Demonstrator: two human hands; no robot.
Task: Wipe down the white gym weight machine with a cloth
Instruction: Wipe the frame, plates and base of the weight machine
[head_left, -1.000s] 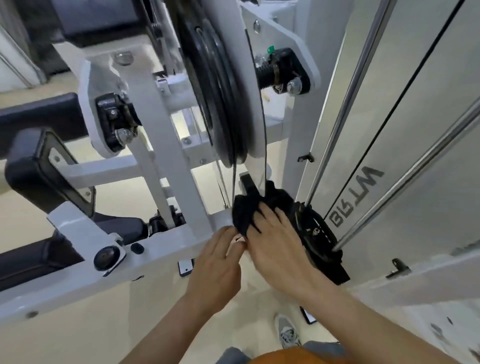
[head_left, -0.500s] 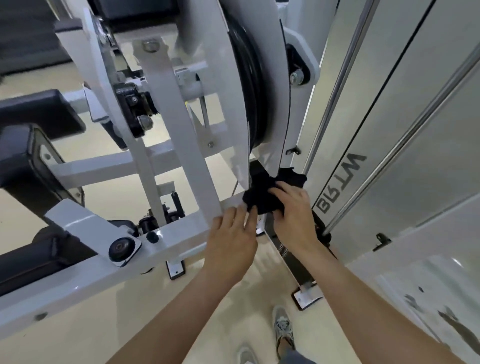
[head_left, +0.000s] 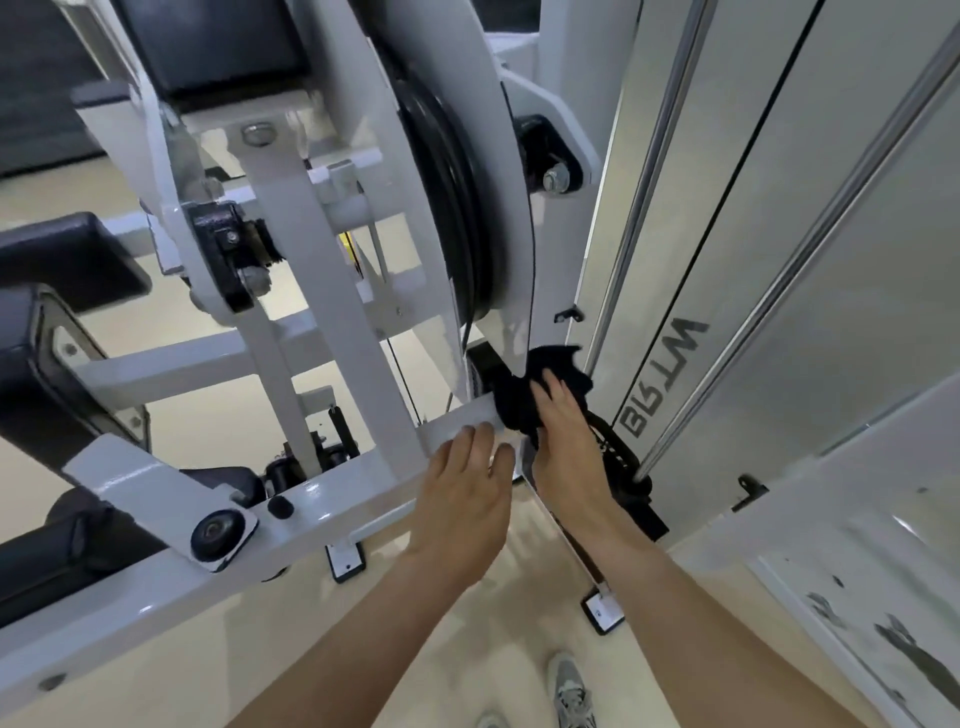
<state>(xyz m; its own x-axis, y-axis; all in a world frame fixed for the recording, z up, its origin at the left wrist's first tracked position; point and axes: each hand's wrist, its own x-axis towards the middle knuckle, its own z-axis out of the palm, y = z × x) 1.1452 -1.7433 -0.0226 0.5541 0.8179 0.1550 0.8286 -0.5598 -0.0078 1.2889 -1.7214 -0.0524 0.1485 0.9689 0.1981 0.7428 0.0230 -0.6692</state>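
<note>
As before, right hand (head_left: 566, 441) on cloth (head_left: 524, 400).

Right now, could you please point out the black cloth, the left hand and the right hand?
black cloth (head_left: 511, 405): head view, bunched fabric beside the fingers.
left hand (head_left: 465, 496): head view, back of the hand.
right hand (head_left: 566, 447): head view, back of the hand.

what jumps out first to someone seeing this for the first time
The right hand pressing a black cloth against the white machine frame at centre, with the left hand resting on that frame beside it. Above them looms a large black pulley wheel, and chrome guide rods run up the right.
</note>
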